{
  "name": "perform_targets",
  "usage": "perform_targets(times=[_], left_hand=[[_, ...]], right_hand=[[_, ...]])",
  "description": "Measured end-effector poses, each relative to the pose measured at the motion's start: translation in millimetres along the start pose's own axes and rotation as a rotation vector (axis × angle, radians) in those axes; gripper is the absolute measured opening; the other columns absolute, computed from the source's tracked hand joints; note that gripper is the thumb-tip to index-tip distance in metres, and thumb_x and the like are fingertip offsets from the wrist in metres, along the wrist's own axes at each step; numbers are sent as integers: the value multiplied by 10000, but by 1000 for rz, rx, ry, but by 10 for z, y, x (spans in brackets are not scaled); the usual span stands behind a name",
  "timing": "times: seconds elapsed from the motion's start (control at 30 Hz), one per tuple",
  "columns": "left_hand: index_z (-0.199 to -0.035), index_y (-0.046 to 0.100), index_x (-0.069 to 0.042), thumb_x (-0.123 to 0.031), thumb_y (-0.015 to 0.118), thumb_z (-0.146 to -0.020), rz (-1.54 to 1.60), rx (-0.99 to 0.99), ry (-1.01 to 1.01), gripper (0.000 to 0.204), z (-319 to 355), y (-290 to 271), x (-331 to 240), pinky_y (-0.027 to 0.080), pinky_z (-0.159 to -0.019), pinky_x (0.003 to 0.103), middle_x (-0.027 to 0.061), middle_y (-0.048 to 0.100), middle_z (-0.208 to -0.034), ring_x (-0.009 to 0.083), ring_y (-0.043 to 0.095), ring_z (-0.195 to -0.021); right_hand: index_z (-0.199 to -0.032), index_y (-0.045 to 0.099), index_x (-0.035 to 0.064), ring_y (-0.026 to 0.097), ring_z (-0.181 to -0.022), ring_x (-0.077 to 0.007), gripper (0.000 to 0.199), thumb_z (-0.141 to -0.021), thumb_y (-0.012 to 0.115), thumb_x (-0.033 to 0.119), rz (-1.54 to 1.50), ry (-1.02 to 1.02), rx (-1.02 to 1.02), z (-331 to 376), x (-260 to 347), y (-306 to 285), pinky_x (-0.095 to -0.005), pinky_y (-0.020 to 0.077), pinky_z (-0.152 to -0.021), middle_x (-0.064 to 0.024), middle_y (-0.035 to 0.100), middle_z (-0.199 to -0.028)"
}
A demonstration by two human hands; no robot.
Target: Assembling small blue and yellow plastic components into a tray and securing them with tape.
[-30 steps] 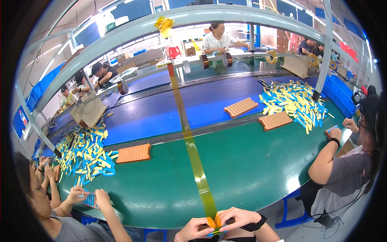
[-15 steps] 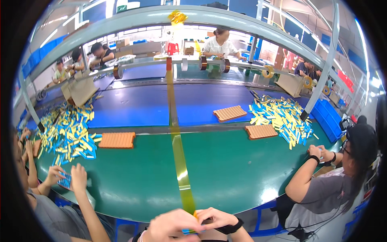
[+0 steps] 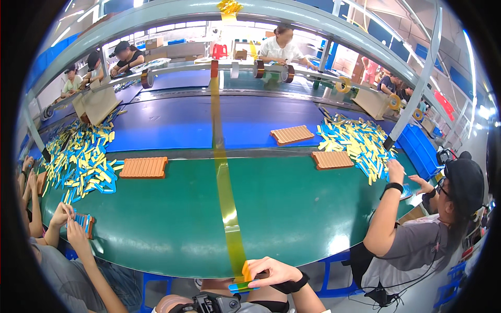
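At the near edge of the green table my right hand [image 3: 276,272], with a black band at its wrist, is closed on a small blue strip [image 3: 241,287]. Its fingers also touch the orange-looking lower end of a long amber tape [image 3: 227,208]. That tape runs down the middle of the table from a roll on the rail. My left hand is out of sight; a small black camera device [image 3: 211,303] shows at the lower edge, left of my right hand.
Heaps of blue and yellow strips lie left [image 3: 86,164] and right [image 3: 355,143]. Orange ribbed trays [image 3: 143,168] [image 3: 292,134] [image 3: 333,160] rest between them. Co-workers sit on both sides, a hand [image 3: 78,235] at a filled tray on the left. Tape rolls [image 3: 259,69] hang from a rail.
My left hand, earlier beside the right at the strip, has dropped out of view. My right hand still holds the strip, now more exposed. The whole view has shifted slightly.
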State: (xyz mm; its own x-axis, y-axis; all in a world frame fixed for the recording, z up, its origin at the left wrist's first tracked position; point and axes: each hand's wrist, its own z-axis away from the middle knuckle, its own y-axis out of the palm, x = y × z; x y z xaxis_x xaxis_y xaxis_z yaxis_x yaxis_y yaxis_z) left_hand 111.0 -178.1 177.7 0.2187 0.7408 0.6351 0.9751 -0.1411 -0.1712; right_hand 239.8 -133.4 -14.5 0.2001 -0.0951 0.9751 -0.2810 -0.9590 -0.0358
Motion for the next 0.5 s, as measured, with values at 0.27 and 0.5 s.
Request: perform_targets(times=[0.27,0.5], left_hand=[[-673,542,15,-47,512,-734,328,-81,-956,92,-332,-127,-383,463,-516,323,124,549,-621,239,561,-562],[-665,539,11,-47,520,-729,375,-53,-964,89,-364,-172,-417,469,-525,320,124,548,-631,237,562,-569]], right_hand=[[-695,568,-7,490,-766,-199,111,-734,631,75,16,-1,-33,23,-21,-52,-297,394,-709,-68,564,-707],[-699,568,-9,485,-759,-197,112,-734,629,78,23,-18,-31,7,-21,-35,-294,391,-706,-73,555,-710]])
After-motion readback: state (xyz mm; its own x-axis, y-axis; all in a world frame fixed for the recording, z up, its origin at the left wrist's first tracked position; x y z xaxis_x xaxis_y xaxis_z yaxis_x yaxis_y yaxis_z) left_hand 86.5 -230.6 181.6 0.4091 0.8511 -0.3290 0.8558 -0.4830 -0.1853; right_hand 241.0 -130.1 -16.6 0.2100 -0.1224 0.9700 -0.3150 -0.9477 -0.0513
